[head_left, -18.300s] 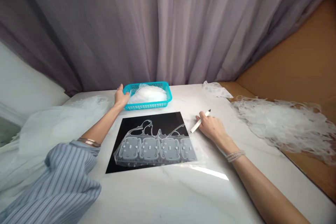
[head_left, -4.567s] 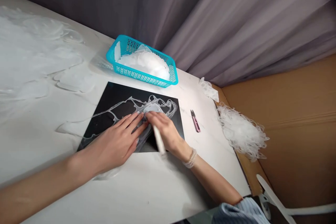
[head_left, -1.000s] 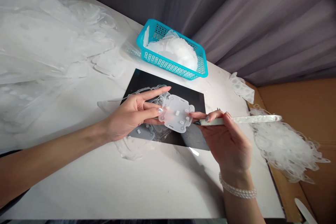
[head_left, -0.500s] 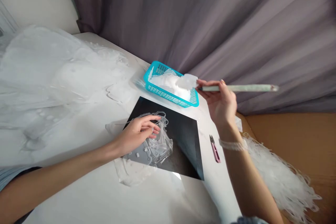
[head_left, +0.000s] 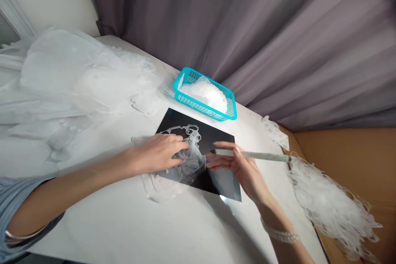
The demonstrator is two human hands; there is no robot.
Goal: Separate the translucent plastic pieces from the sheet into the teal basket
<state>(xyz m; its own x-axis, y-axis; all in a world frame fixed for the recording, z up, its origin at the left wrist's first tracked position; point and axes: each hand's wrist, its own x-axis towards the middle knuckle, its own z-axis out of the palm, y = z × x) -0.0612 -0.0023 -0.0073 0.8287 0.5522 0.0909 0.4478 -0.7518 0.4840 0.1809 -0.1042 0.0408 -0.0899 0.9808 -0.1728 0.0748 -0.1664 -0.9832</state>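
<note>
Above black sheet [head_left: 217,136], left hand [head_left: 163,151] half-curled over clear plastic [head_left: 194,154], right hand [head_left: 246,174] clasping pen [head_left: 264,156], fingertips spread

Blk sheet [head_left: 210,132] glossy, basket [head_left: 199,106] plstc, curtain [head_left: 173,16] matt cloth.

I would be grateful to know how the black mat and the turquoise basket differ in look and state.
The black mat lies flat, while the turquoise basket has raised, perforated walls. The mat carries clear plastic webbing, with the left hand over it; the basket holds a mound of whitish pieces. Both rest on the white table.
</note>
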